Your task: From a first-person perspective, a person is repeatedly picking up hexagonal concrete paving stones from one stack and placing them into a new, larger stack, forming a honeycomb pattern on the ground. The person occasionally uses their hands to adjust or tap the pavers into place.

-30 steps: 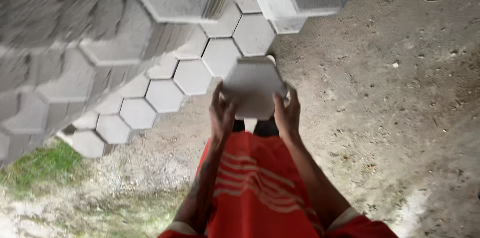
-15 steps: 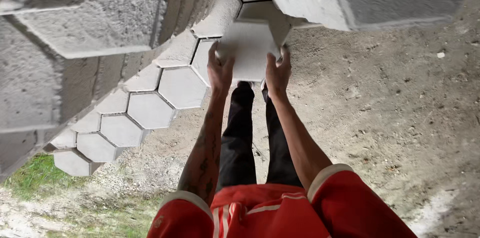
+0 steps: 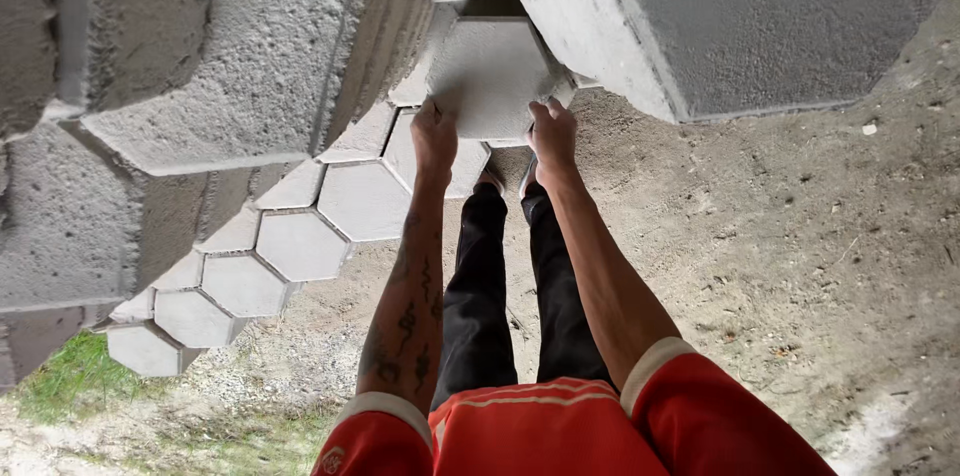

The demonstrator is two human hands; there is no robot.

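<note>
A grey hexagonal concrete paving block (image 3: 490, 71) is held out in front of me with both arms stretched. My left hand (image 3: 434, 136) grips its left lower edge and my right hand (image 3: 552, 134) grips its right lower edge. The block hangs over the end of a row of laid hexagonal pavers (image 3: 365, 198) on the ground, between two stacks of blocks. My black trousers and shoes show below the block.
Tall stacks of hexagonal concrete blocks rise close on the left (image 3: 180, 86) and upper right (image 3: 740, 16). Bare sandy ground (image 3: 800, 266) spreads to the right. A patch of grass (image 3: 60, 386) lies at the lower left.
Both hands have carried the block forward and away from my body, arms now extended. The view has moved closer to the stacks, and the block sits between them.
</note>
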